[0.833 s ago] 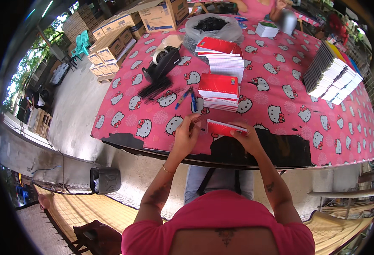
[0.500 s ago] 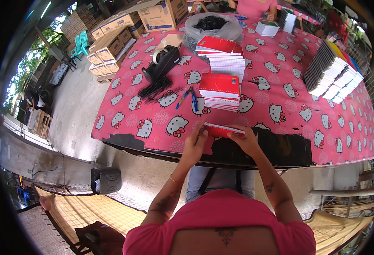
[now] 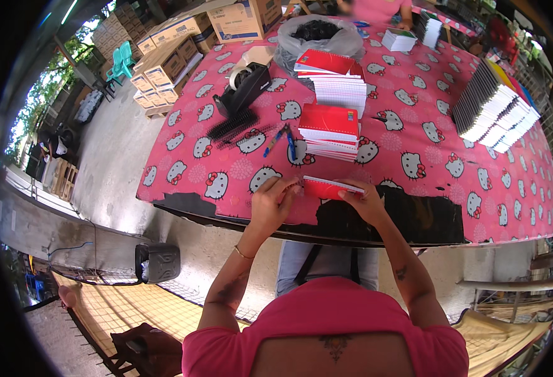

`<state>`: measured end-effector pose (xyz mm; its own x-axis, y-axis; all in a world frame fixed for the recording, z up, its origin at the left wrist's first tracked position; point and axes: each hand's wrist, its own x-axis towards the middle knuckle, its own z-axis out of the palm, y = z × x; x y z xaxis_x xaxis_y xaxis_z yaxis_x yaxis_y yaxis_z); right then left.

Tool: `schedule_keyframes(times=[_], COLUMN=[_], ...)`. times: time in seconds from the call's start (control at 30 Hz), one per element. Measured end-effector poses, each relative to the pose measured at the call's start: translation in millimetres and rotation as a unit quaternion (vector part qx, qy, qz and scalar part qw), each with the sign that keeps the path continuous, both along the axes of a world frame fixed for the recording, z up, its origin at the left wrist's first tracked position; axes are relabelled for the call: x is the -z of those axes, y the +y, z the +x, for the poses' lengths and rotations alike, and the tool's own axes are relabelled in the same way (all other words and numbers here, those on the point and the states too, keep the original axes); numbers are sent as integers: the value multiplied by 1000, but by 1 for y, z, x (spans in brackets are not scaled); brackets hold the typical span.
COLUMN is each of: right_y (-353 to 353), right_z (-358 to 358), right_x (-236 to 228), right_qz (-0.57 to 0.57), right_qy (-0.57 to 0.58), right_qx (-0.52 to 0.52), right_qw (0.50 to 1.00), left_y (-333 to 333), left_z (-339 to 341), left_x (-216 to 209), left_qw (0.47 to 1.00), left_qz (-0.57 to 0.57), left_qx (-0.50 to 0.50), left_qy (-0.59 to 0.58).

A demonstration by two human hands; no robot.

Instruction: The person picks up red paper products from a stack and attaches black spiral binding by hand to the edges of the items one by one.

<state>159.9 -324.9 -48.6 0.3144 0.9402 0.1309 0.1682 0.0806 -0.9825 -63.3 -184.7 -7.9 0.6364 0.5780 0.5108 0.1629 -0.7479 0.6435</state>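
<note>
A red-covered notebook (image 3: 328, 188) is held at the table's near edge, its punched edge facing up. My right hand (image 3: 365, 204) grips its right end, thumb on the cover. Just off the notebook's left end, my left hand (image 3: 272, 202) is closed in a pinch; what is between its fingertips is too small to make out. Ahead of my hands stands a stack of red notebooks (image 3: 330, 122), with another red-topped stack (image 3: 334, 78) behind it. Blue-handled pliers (image 3: 281, 142) lie left of the nearer stack, beside black spiral binding coils (image 3: 233, 124).
A black tape dispenser (image 3: 246, 94) and a plastic bag of black coils (image 3: 319, 47) sit farther back. Tall bound notebooks (image 3: 493, 110) are stacked at right. Across the table another person (image 3: 380, 11) sits near white pads (image 3: 399, 40). Cardboard boxes (image 3: 245, 22) stand beyond.
My left hand has drawn left, away from the notebook's end, and its fingers have come together. My right hand still holds the notebook. The view has shifted slightly.
</note>
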Motion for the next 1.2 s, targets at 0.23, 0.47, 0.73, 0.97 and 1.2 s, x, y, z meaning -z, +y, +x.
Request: schedule_keyframes(times=[0.23, 0.47, 0.73, 0.97, 1.2], right_y=[-1, -2, -3, -3, -3], right_z=[-2, -3, -2, -2, -3], right_x=[-3, -9, -1, -4, -3], right_qz=[-3, -13, 3, -10, -3], right_qy=[10, 7, -12, -23, -20], right_qx=[-21, -68, -60, -64, -54], right_qw=[1000, 998, 998, 998, 998], left_y=[0, 9, 24, 20, 16], left_z=[6, -4, -4, -1, 4], left_x=[2, -11, -12, -26, -20], left_qw=[998, 997, 967, 987, 986], left_qz=[48, 20, -193, 56, 111], left_qx=[-16, 79, 132, 130, 85], left_qy=[-49, 2, 98, 75, 87])
